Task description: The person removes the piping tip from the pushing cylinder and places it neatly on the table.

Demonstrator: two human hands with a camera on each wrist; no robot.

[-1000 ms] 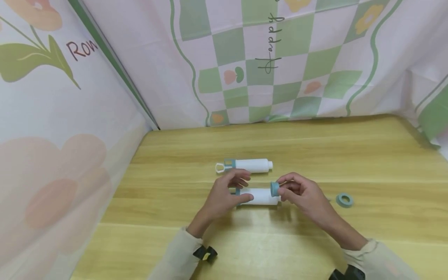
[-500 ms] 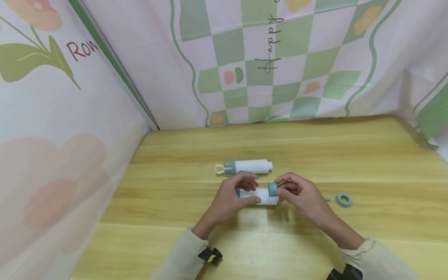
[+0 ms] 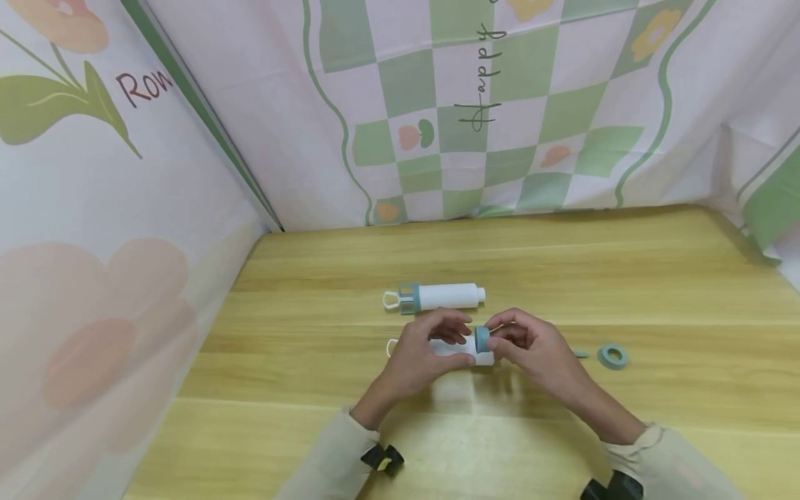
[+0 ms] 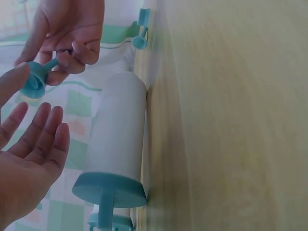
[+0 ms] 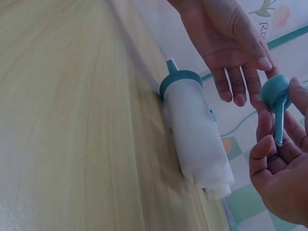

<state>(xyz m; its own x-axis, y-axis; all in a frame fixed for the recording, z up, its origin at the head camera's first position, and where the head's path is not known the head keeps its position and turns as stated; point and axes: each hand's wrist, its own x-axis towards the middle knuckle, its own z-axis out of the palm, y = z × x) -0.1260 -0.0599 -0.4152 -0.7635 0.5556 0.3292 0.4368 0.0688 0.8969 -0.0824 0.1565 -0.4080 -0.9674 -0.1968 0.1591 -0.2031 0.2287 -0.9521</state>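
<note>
My right hand (image 3: 534, 347) pinches a teal cap with a thin spout (image 3: 482, 339). In the right wrist view, the spout of this nozzle cap (image 5: 275, 94) points down past my right fingers. Close to its left side is my left hand (image 3: 420, 353), fingers apart and loosely bent; whether its thumb touches the cap I cannot tell. Below both hands a white syringe-like cylinder (image 5: 199, 130) with a teal collar lies on the table. The left hand covers much of it in the head view. Behind it lies a similar white cylinder (image 3: 446, 296) with a teal collar and white loop handle.
To the right on the wooden table (image 3: 500, 437) lie a teal ring (image 3: 603, 358) and a small thin teal piece (image 3: 582, 355), partly hidden by my right hand. A patterned cloth (image 3: 465, 163) hangs along the table's back edge.
My left hand has shifted right, closer to the nozzle cap. My right hand has moved slightly left while still pinching the cap. Both cylinders stay where they were.
</note>
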